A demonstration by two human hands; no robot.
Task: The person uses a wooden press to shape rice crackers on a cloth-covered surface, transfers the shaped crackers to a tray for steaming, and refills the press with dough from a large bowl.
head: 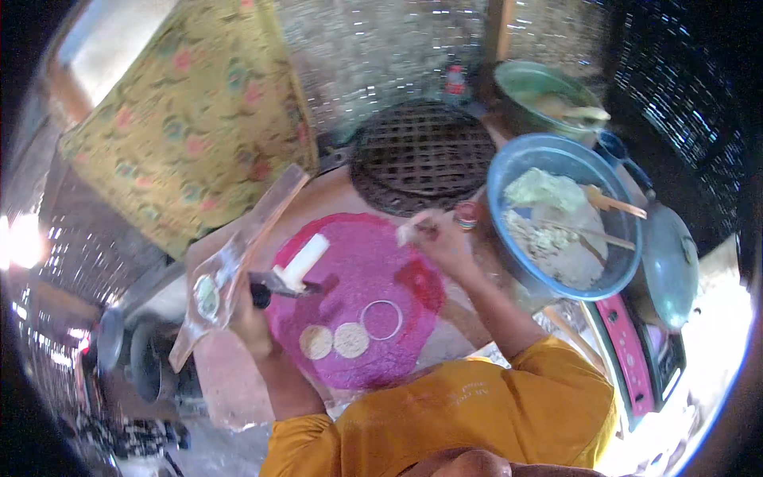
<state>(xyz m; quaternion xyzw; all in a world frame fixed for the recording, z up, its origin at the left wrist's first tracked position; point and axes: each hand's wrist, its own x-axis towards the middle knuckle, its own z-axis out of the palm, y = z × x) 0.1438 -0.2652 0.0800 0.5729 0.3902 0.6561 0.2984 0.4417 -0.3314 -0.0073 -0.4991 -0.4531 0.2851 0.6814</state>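
My left hand (253,325) is at the left edge of a round pink mat (357,262), closed on the dark handle of a flat-bladed tool (298,289). A white cylindrical piece (307,259) lies at an angle by the blade; whether it rests on the blade or the mat I cannot tell. My right hand (438,238) is over the mat's upper right edge, with a small pale piece (408,232) at its fingertips. Two flat round pale discs (351,340) lie side by side at the near part of the mat, with a thin white ring (381,320) to their right.
A blue basin (495,208) holding pale dough or flour and wooden utensils stands at the right. Behind it is a green basin (506,77). A dark woven round tray (363,161) lies beyond the mat. A wooden board (274,208) and clear plastic sheet are at the left.
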